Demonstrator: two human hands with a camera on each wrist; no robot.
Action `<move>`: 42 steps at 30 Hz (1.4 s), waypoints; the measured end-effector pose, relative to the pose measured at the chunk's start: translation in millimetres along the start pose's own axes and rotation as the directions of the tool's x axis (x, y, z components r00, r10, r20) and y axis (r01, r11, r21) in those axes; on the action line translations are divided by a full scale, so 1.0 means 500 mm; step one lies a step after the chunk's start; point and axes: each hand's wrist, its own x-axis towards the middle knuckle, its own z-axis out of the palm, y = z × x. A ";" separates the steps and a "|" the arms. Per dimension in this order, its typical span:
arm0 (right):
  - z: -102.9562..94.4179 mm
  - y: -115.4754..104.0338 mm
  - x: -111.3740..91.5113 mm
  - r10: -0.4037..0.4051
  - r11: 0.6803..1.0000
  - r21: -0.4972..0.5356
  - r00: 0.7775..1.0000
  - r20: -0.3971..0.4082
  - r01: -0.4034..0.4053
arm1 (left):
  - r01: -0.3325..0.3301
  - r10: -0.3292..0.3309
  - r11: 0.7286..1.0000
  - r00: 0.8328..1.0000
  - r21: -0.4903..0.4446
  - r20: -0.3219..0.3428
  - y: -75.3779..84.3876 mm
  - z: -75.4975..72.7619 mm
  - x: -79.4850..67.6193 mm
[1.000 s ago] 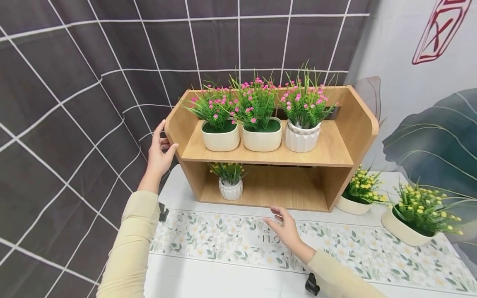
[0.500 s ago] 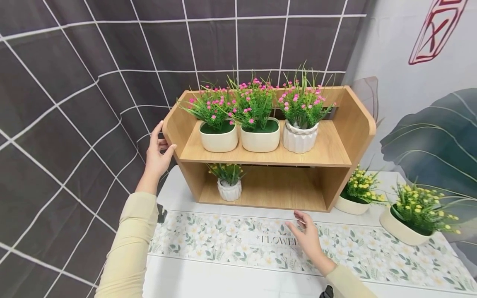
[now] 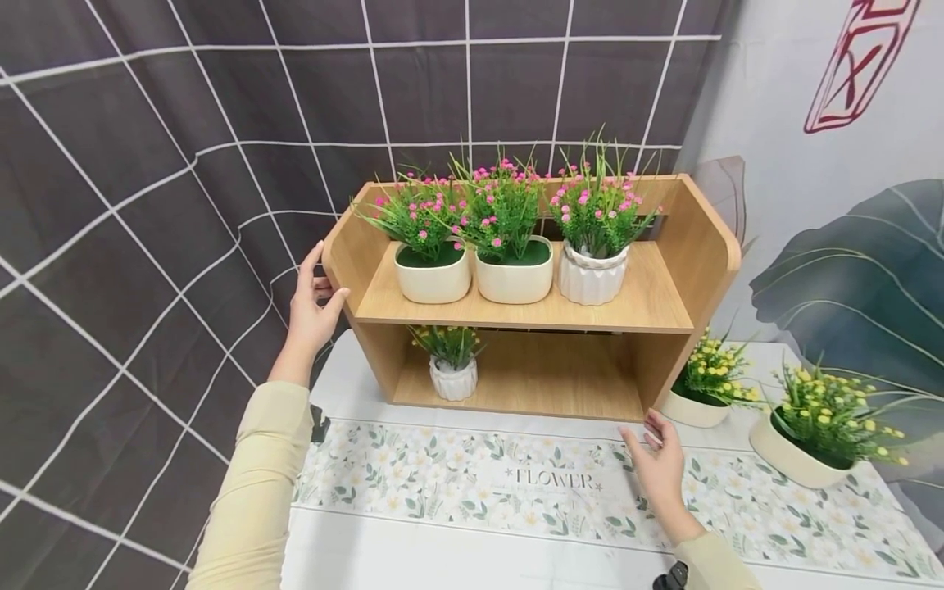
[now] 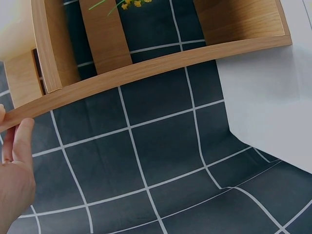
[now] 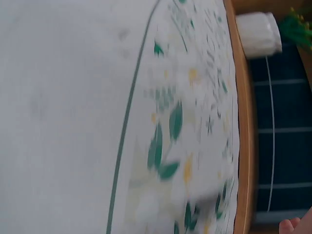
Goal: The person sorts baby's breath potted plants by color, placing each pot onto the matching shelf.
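the left hand (image 3: 313, 315), fingers spread, touches the left side of the shelf (image 3: 527, 321); the right hand (image 3: 661, 474), also spread, is at its lower right corner.

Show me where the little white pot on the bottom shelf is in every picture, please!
Head: the white pot stands in the wooden shelf, bottom level, left side.
Left wrist: the white pot isn't in it; only some yellow flowers peek in at the top edge, left of center.
Right wrist: the white pot is near the top right, turned sideways.
Shared landmark: the wooden shelf.
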 end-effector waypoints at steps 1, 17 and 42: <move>-0.005 0.004 0.004 0.008 1.000 -0.009 1.000 -0.010 -0.008 | 0.000 0.000 1.000 1.000 0.000 -0.002 -0.002 0.000 0.000; -0.071 0.051 0.089 0.093 0.994 -0.044 0.980 -0.178 -0.102 | 0.007 -0.007 1.000 1.000 0.006 -0.004 -0.002 -0.003 0.001; -0.108 0.121 0.175 0.196 0.975 -0.075 0.971 -0.134 -0.207 | 0.015 -0.015 1.000 1.000 -0.012 -0.001 -0.001 0.003 -0.002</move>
